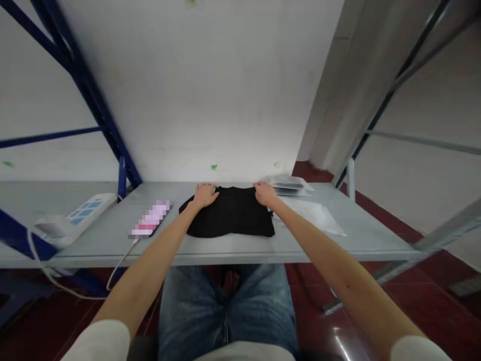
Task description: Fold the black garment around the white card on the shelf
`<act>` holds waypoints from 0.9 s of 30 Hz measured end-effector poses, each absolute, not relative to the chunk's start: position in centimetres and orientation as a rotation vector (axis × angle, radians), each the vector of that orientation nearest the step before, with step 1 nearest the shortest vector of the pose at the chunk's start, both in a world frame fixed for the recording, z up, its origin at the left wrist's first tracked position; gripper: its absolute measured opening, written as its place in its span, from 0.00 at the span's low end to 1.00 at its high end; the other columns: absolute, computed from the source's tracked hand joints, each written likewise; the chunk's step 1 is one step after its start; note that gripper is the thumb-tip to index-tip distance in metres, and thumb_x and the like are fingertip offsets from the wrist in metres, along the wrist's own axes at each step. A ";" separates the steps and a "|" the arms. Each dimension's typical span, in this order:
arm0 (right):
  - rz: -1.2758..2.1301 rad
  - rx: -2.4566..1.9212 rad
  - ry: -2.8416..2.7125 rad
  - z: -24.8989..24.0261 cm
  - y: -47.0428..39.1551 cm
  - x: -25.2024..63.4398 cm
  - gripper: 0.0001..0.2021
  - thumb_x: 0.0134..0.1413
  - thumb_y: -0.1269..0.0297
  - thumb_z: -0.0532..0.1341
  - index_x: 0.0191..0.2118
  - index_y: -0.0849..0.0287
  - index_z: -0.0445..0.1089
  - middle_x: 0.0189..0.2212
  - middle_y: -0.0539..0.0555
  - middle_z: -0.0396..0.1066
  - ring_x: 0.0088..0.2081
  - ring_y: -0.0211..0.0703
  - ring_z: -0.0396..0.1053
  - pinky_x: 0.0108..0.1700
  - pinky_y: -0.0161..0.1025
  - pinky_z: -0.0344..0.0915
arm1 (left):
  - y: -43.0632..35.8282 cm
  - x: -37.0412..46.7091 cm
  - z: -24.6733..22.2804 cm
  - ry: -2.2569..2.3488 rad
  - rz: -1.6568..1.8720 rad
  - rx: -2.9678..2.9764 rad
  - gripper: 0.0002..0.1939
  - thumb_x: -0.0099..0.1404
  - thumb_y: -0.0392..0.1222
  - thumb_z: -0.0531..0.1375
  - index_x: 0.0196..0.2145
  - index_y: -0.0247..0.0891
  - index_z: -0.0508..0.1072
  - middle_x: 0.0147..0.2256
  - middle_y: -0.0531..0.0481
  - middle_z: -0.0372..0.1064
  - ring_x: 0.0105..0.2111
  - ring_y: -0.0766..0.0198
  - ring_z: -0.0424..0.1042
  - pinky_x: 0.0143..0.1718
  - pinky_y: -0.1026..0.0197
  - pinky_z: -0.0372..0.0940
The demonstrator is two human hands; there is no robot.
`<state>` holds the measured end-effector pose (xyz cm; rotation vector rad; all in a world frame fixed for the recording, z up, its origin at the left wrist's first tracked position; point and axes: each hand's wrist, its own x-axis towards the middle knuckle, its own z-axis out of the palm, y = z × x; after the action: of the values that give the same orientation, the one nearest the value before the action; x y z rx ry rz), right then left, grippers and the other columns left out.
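A piece of black fabric point(236, 213), looking like a folded garment, lies spread on the grey shelf top in front of me. My left hand point(205, 195) rests on its upper left part, palm down, with the thumb apart from the fingers. At the upper right corner, my right hand point(264, 193) has its fingers closed on the fabric's edge. The fabric's left end bulges out past my left wrist, and its lower edge runs near the front of the shelf. What kind of garment it is I cannot make out.
Clear plastic bags point(289, 185) are stacked behind my right hand, with another flat translucent bag point(315, 216) under my right forearm. To the left lie a phone point(152, 219) on a white cable point(122, 260) and a white power strip point(88, 213). Blue posts point(101, 110) flank the left side.
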<state>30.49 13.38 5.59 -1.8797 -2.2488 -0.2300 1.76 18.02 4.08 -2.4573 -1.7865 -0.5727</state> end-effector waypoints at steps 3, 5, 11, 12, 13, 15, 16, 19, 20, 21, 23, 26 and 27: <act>-0.249 -1.879 -2.247 5.6 13.6 30.5 0.19 0.66 0.74 0.52 0.58 0.63 0.71 0.56 0.67 0.69 0.60 0.57 0.64 0.58 0.46 0.63 | 18.2 1.9 4.1 -1.739 -0.622 -2.490 0.14 0.68 0.42 0.60 0.51 0.41 0.76 0.55 0.42 0.74 0.60 0.47 0.68 0.66 0.43 0.53; -0.259 -1.874 -2.235 5.8 13.8 30.6 0.17 0.67 0.74 0.53 0.55 0.62 0.73 0.55 0.66 0.69 0.60 0.56 0.64 0.58 0.45 0.63 | 18.4 2.1 4.3 -1.717 -0.660 -2.509 0.15 0.67 0.40 0.61 0.51 0.41 0.75 0.51 0.43 0.77 0.57 0.48 0.70 0.66 0.43 0.54; -0.175 -1.787 -2.106 6.4 13.6 31.6 0.12 0.65 0.71 0.56 0.49 0.58 0.73 0.52 0.60 0.70 0.55 0.52 0.67 0.54 0.42 0.65 | 19.2 2.4 5.9 -1.716 -0.770 -2.517 0.15 0.64 0.35 0.59 0.48 0.39 0.77 0.44 0.42 0.77 0.51 0.49 0.73 0.59 0.48 0.64; -0.135 -1.743 -2.064 6.3 13.2 31.9 0.11 0.65 0.71 0.57 0.48 0.57 0.73 0.51 0.59 0.71 0.54 0.51 0.67 0.53 0.42 0.65 | 18.9 2.2 6.3 -1.713 -0.814 -2.508 0.13 0.65 0.36 0.58 0.46 0.39 0.77 0.44 0.42 0.77 0.51 0.49 0.73 0.58 0.49 0.65; -0.100 -1.693 -2.029 6.2 12.6 32.3 0.10 0.64 0.71 0.58 0.47 0.56 0.73 0.49 0.58 0.71 0.53 0.50 0.68 0.53 0.42 0.66 | 18.4 1.9 6.8 -1.698 -0.870 -2.508 0.12 0.65 0.36 0.58 0.44 0.39 0.78 0.45 0.42 0.76 0.51 0.50 0.73 0.58 0.49 0.66; -0.047 -1.589 -2.004 5.7 10.8 33.0 0.09 0.61 0.72 0.59 0.44 0.55 0.72 0.47 0.56 0.72 0.52 0.49 0.69 0.54 0.42 0.65 | 16.6 1.1 7.6 -1.606 -1.023 -2.558 0.11 0.63 0.37 0.58 0.41 0.40 0.78 0.48 0.44 0.75 0.52 0.51 0.73 0.58 0.49 0.66; -0.023 -1.539 -2.015 5.3 9.7 33.3 0.09 0.60 0.73 0.59 0.43 0.55 0.72 0.45 0.55 0.73 0.52 0.48 0.69 0.56 0.43 0.65 | 15.3 0.7 7.9 -1.540 -1.047 -2.643 0.11 0.62 0.36 0.57 0.40 0.41 0.77 0.48 0.45 0.75 0.51 0.53 0.73 0.58 0.50 0.67; 0.054 -1.485 -2.084 4.2 6.2 34.0 0.13 0.54 0.77 0.59 0.42 0.54 0.72 0.47 0.54 0.73 0.53 0.49 0.69 0.57 0.45 0.65 | 11.1 -0.5 8.1 -1.367 -0.855 -2.893 0.09 0.63 0.36 0.57 0.40 0.44 0.75 0.46 0.49 0.77 0.51 0.54 0.74 0.62 0.48 0.64; 0.071 -1.489 -2.102 4.0 5.2 34.1 0.15 0.54 0.78 0.59 0.44 0.54 0.72 0.50 0.55 0.73 0.54 0.49 0.69 0.58 0.46 0.66 | 9.9 -0.8 8.0 -1.329 -0.728 -2.909 0.11 0.63 0.35 0.57 0.41 0.44 0.74 0.45 0.49 0.78 0.51 0.54 0.74 0.66 0.45 0.59; 0.086 -1.494 -2.103 3.8 4.4 34.0 0.16 0.53 0.78 0.59 0.45 0.54 0.73 0.52 0.56 0.72 0.55 0.50 0.69 0.59 0.47 0.66 | 8.8 -1.0 7.8 -1.316 -0.658 -2.880 0.13 0.62 0.33 0.57 0.44 0.45 0.74 0.47 0.49 0.78 0.53 0.54 0.74 0.70 0.41 0.52; 0.100 -1.489 -2.085 3.9 3.5 33.7 0.17 0.54 0.76 0.58 0.47 0.54 0.74 0.55 0.57 0.71 0.57 0.51 0.68 0.61 0.50 0.65 | 7.3 -1.3 7.5 -1.319 -0.591 -2.838 0.19 0.62 0.32 0.57 0.49 0.45 0.72 0.51 0.48 0.76 0.57 0.53 0.71 0.71 0.38 0.47; 0.095 -1.418 -2.027 4.6 2.8 32.5 0.15 0.59 0.72 0.58 0.49 0.53 0.73 0.56 0.57 0.71 0.59 0.52 0.68 0.63 0.53 0.64 | 6.7 -1.8 7.5 -1.397 -0.653 -2.752 0.17 0.69 0.36 0.54 0.54 0.44 0.69 0.54 0.46 0.75 0.57 0.54 0.71 0.68 0.44 0.55; 0.092 -1.388 -2.009 4.9 2.5 32.0 0.15 0.61 0.71 0.57 0.50 0.53 0.73 0.57 0.57 0.71 0.59 0.52 0.68 0.64 0.54 0.64 | 6.9 -2.1 7.5 -1.472 -0.692 -2.677 0.16 0.71 0.38 0.52 0.55 0.43 0.69 0.54 0.44 0.74 0.56 0.53 0.72 0.65 0.47 0.59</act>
<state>32.02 2.53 4.92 -1.3880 -2.0085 0.0918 -2.09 6.91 7.54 -2.6767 -1.4724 -0.6922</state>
